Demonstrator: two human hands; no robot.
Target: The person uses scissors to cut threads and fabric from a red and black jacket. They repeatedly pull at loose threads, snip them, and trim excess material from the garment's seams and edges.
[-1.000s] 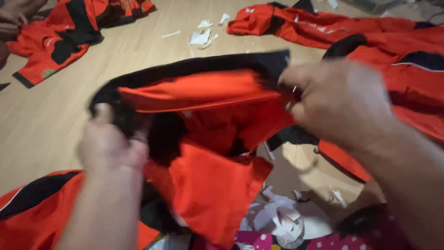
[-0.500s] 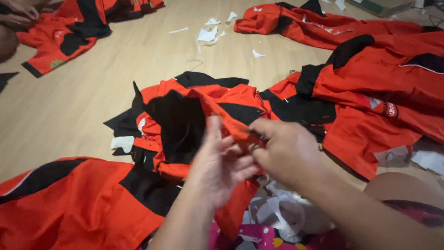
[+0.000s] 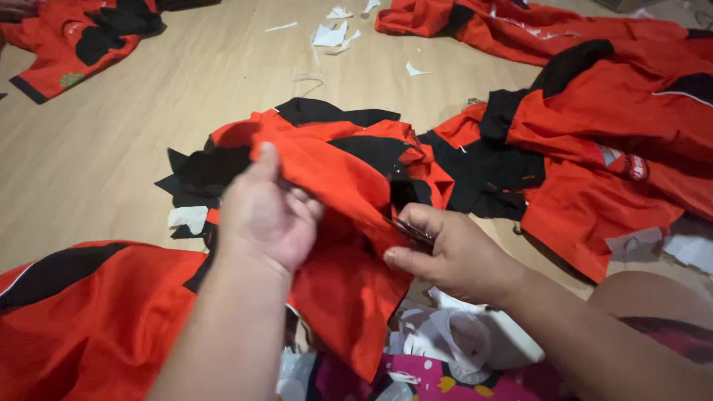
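Observation:
A red and black garment (image 3: 334, 174) lies crumpled on the wooden floor (image 3: 111, 148) in front of me, one red flap lifted toward me. My left hand (image 3: 264, 215) pinches that flap from above, thumb up. Just to its right, my right hand (image 3: 457, 256) is closed around a small dark cutting tool (image 3: 411, 230), whose tip meets the edge of the red fabric. How the tool's blades stand is hidden by my fingers and the cloth.
More red and black garments lie at the right (image 3: 616, 126), lower left (image 3: 89, 312) and top left (image 3: 74, 37). White paper scraps (image 3: 330, 33) dot the far floor. Crumpled white bags (image 3: 453, 341) and a pink patterned cloth (image 3: 416, 375) sit by my knee (image 3: 653, 297).
The garment, held up and spread a second ago, has come down onto the floor. My hands have moved together at one red flap, the right one lower and nearer to me.

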